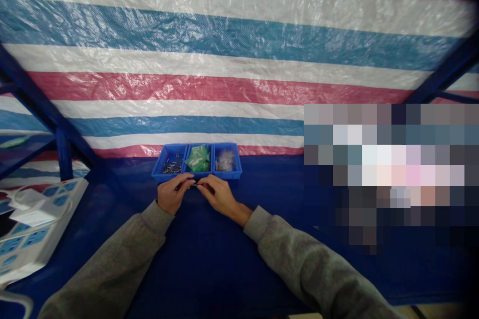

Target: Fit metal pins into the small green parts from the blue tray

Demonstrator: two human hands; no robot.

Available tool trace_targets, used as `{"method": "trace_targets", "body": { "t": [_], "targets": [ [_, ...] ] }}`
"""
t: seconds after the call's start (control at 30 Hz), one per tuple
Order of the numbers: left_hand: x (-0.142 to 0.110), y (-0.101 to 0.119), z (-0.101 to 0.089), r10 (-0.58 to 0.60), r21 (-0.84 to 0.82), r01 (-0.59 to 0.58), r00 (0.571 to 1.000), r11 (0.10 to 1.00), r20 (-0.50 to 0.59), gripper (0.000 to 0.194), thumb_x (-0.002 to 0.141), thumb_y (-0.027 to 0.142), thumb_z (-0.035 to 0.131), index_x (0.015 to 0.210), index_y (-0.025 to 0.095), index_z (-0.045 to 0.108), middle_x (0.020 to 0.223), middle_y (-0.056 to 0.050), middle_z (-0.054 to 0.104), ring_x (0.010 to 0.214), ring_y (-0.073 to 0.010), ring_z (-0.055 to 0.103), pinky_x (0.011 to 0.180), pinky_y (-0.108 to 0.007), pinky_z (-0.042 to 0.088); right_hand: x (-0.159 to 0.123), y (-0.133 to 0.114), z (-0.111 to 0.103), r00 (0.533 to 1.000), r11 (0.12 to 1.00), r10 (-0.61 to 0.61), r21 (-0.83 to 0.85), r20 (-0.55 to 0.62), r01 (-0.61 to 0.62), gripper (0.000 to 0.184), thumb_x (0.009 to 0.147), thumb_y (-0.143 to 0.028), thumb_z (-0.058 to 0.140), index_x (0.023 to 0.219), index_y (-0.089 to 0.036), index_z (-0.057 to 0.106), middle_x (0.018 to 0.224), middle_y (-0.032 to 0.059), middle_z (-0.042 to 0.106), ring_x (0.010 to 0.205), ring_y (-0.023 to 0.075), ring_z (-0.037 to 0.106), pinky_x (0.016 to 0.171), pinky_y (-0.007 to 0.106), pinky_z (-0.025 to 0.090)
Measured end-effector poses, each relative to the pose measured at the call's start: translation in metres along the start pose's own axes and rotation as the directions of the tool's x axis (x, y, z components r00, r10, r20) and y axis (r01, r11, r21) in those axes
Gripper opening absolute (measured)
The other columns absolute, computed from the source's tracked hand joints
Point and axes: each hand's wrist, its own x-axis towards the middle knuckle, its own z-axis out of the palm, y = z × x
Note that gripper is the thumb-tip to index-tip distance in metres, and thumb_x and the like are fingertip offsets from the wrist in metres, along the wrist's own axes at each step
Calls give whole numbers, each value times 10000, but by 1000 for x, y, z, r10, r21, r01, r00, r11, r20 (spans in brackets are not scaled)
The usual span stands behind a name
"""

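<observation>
Pinching a small dark piece point(194, 184) between closed fingers of left hand point(172, 195) and right hand point(220, 194), over the bench point(224, 264) beside the blue trays point(228, 176). Looking too small to identify, probably handling light, stiff and slippery; seemingly suiting fingertip holds at opposite ends.

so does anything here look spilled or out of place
Nothing stands out: the metal pieces, green contents and pale contents sit inside the blue bins, side by side. The blurred area at right can't be judged.

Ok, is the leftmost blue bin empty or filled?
Partly filled: the leftmost blue bin holds small metallic pieces, with bare blue showing behind.
</observation>
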Motion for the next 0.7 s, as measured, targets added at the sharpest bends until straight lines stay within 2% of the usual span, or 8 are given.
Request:
{"method": "trace_targets", "body": {
  "t": [0.13, 0.27, 0.43, 0.7],
  "targets": [
    [0, 0, 0, 2, -19, -2, 1000, 1000, -1, 188, 823, 332, 579, 900, 182, 663, 724, 7, 705, 547, -97, 642, 608, -198, 526, 0, 1, 1, 1000, 1000, -5, -9, 21, 5, 221, 906, -336, 455, 945, -203, 626, 765, 29, 588, 648, 133, 532, 619, 238, 426],
    [-1, -1, -1, -8, -11, 9, 1000, 1000, 29, 217, 843, 347, 547, 941, 186, 654, 676, 16, 693, 571, -101, 648, 634, -199, 522, 1, 1, 2, 1000, 1000, -1, 12, -14, 1, 216, 912, -314, 439, 936, -198, 620, 794, 36, 614, 706, 141, 566, 661, 242, 442],
    [0, 0, -1, 1, 38, -2, 1000, 999, 17, 216, 843, 351, 548, 896, 175, 659, 827, -28, 710, 699, -127, 662, 697, -222, 524, 3, 2, 2, 989, 995, 93, 37, -116, -89, 220, 917, -284, 417, 886, -180, 609, 790, 33, 625, 711, 142, 576, 673, 245, 443],
    [3, 1, 1, 46, 31, -48, 997, 998, 58, 185, 853, 315, 538, 897, 178, 654, 858, -38, 694, 778, -141, 644, 742, -246, 503, 4, 4, 1, 962, 979, 198, 84, -188, -185, 239, 924, -319, 403, 863, -176, 584, 762, 21, 615, 691, 139, 568, 649, 237, 422]
  ]
}}
